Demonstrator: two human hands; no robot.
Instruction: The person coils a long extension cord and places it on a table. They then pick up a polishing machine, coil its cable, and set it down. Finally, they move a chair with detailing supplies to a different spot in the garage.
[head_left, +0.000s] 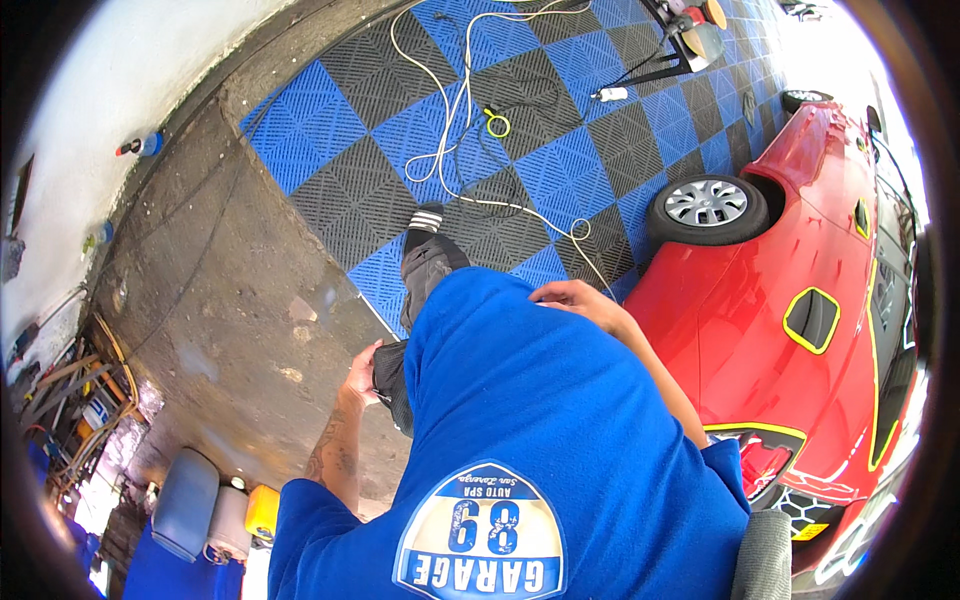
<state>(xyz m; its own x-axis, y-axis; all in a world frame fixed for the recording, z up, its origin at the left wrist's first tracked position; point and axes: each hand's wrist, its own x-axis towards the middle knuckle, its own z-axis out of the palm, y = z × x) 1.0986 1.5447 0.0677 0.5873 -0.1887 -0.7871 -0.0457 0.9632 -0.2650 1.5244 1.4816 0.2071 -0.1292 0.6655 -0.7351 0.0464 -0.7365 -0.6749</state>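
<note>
My left hand (pixel 363 377) is at my left side, its fingers curled against a dark grey, fabric-like thing (pixel 393 372). The shirt partly hides that thing, and I cannot tell whether it is clothing or a separate item. My right hand (pixel 580 299) rests by the front of my blue shirt (pixel 540 390), fingers loosely bent and partly hidden by the cloth; no held object shows. Beyond the shirt, one leg in grey trousers (pixel 430 272) reaches to a black shoe with white stripes (pixel 425 218) on the floor tiles.
A red car (pixel 750 300) with yellow tape edging stands on the right. A white cable (pixel 445 150) and a yellow-green ring (pixel 497 124) lie on blue and black tiles (pixel 305 130). At upper right is a black stand (pixel 660 70). Clutter (pixel 85 400) and a grey-blue container (pixel 186 503) sit lower left.
</note>
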